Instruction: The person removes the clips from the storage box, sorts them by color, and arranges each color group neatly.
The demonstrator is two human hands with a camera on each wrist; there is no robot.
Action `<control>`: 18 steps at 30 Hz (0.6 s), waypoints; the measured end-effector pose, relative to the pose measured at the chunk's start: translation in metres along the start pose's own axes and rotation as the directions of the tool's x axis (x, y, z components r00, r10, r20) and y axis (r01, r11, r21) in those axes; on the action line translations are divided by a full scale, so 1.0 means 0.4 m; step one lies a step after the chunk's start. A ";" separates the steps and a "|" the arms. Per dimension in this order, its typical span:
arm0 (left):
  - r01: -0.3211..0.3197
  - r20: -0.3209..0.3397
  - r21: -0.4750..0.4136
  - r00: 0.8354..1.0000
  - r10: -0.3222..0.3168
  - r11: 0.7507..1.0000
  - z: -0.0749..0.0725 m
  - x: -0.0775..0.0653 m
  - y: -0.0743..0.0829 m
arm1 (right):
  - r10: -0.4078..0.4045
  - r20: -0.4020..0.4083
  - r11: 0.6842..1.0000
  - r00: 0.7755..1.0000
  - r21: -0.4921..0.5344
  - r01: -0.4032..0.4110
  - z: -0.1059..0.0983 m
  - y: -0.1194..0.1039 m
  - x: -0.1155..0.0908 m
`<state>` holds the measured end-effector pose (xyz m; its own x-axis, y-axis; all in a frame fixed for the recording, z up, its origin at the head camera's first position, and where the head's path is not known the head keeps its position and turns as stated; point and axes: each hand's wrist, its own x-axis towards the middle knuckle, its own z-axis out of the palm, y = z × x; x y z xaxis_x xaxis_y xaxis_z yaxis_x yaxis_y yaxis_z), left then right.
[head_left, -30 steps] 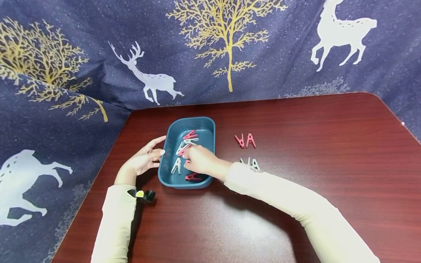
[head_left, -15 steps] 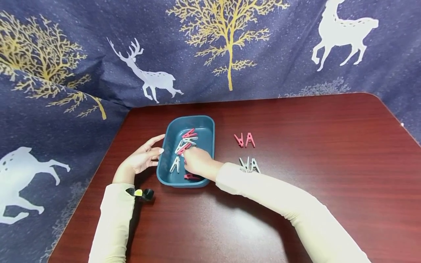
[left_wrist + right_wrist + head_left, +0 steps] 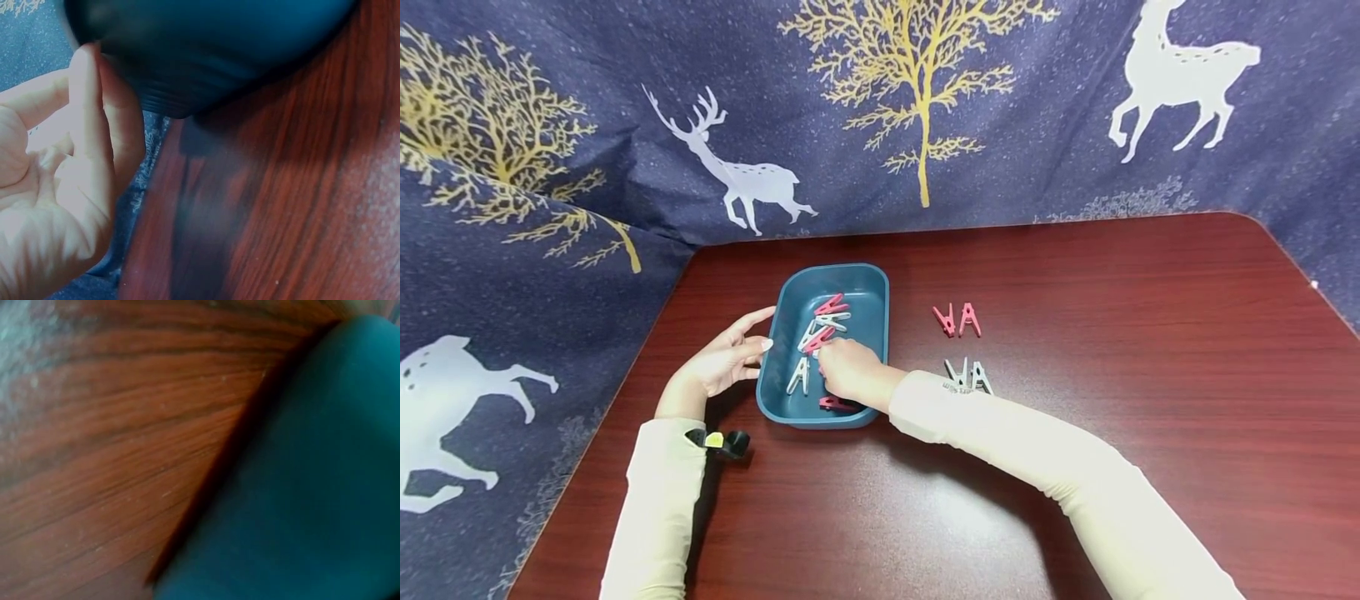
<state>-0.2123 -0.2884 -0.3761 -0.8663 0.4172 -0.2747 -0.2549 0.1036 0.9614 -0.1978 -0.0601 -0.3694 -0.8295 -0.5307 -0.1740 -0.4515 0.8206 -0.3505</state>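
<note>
A blue plastic bin stands on the table with several pink and white clothespins inside. My left hand is at the bin's left side, its fingers extended against the wall; the left wrist view shows the fingertips meeting the bin. My right hand reaches down inside, over the clothespins. Its fingertips are hidden, so whether it pinches one cannot be told. Just left of it lie a pink clothespin and a white clothespin. Another pink clothespin lies near the front wall. The right hand is absent from the right wrist view.
Right of the bin, pink clothespins lie side by side on the dark red wooden table. Nearer me are white clothespins, close to the right sleeve. A patterned blue cloth hangs behind.
My right hand and sleeve have shifted slightly left, uncovering more of the white clothespins on the table. Its fingers have drawn in among the clothespins. The left hand has stayed at the bin.
</note>
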 end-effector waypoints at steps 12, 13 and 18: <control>0.001 0.006 -0.004 1.000 -0.001 1.000 0.001 -0.001 -0.001 | -0.092 -0.024 0.993 0.995 -0.073 0.090 0.005 0.002 -0.006; -0.001 0.007 -0.006 1.000 0.001 1.000 0.001 -0.002 -0.001 | -0.097 -0.026 0.993 0.995 -0.071 0.095 0.005 0.002 -0.007; -0.009 0.009 -0.007 1.000 0.009 1.000 0.000 -0.002 -0.004 | -0.110 -0.046 0.992 0.993 -0.062 0.107 0.002 0.002 -0.007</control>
<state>-0.2113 -0.2888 -0.3773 -0.8648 0.4258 -0.2660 -0.2501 0.0940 0.9637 -0.1954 -0.0582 -0.3700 -0.7888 -0.6077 -0.0918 -0.5575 0.7704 -0.3091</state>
